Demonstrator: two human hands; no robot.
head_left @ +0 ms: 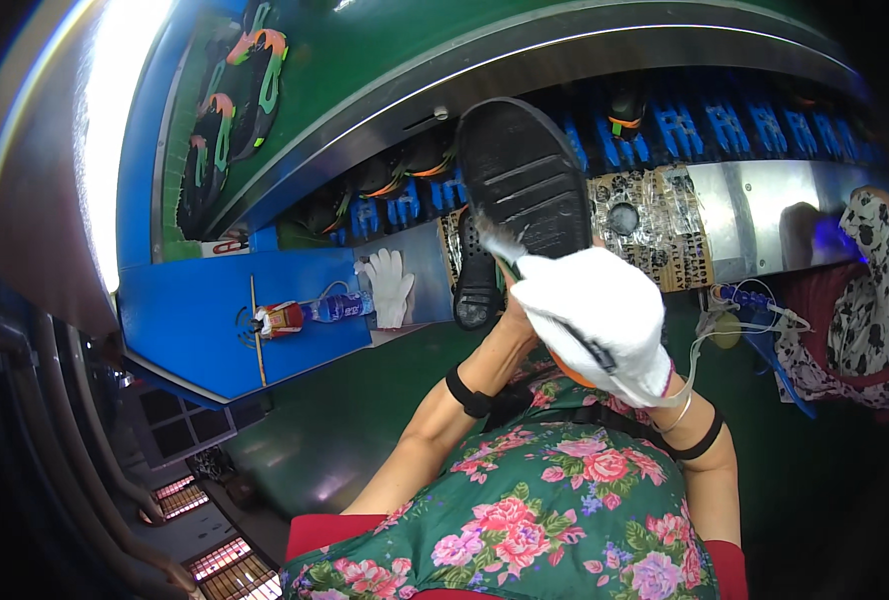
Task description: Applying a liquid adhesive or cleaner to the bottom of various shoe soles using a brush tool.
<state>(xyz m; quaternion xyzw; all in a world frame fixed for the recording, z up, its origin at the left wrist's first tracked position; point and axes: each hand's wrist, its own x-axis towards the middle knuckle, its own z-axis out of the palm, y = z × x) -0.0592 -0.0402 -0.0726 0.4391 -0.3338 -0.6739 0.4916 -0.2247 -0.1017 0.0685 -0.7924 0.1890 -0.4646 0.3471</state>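
Note:
A large black shoe sole with raised crosswise bars is held up in front of me, over the edge of the conveyor. My left hand is bare and grips its lower end; the glove hides most of its fingers. In a white glove, my right hand is closed on a brush, whose pale bristles reach the sole's lower left side. A thin clear tube runs off to the right from that glove. Behind and left of the sole, a black perforated shoe piece is partly covered.
Blue shoe holders line the conveyor channel. Taped cardboard covers part of the metal ledge. On the blue table are a white glove and a bottle. Colourful shoes lie on the green belt. Another person's patterned sleeve is at right.

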